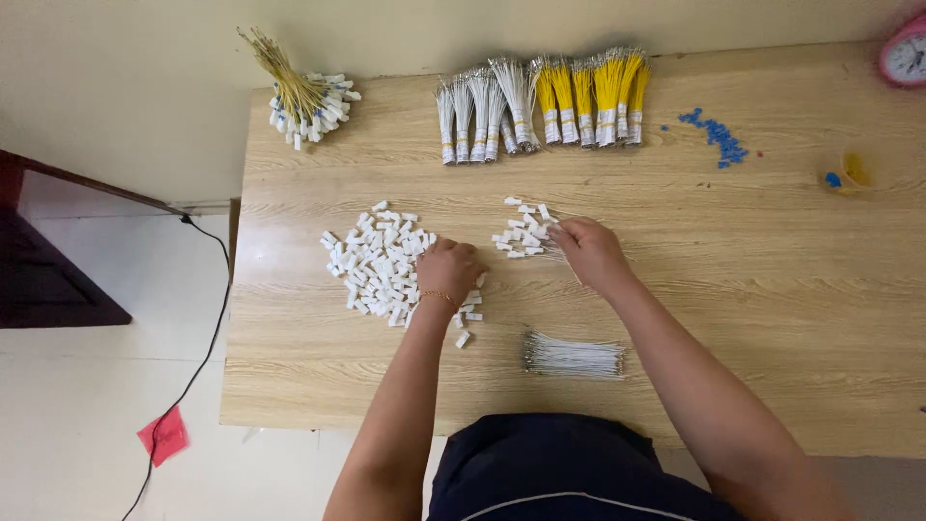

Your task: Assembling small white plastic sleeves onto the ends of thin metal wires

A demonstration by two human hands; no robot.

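Note:
My left hand (449, 270) rests with curled fingers on the right edge of a big heap of small white plastic connectors (378, 260) on the wooden table (772, 289). My right hand (590, 249) reaches into a smaller cluster of white connectors with thin wires (526, 232), fingers pinched at its right side; what it grips is hidden. A loose bunch of thin grey wires (574, 357) lies near the front edge, between my arms.
Bundles of grey wires (482, 116) and yellow wires (593, 96) line the far edge. A finished yellow-wire bundle with white connectors (304, 96) lies at the far left corner. Blue bits (716, 135), a small yellow cup (849, 174) and a pink clock (907, 53) sit far right.

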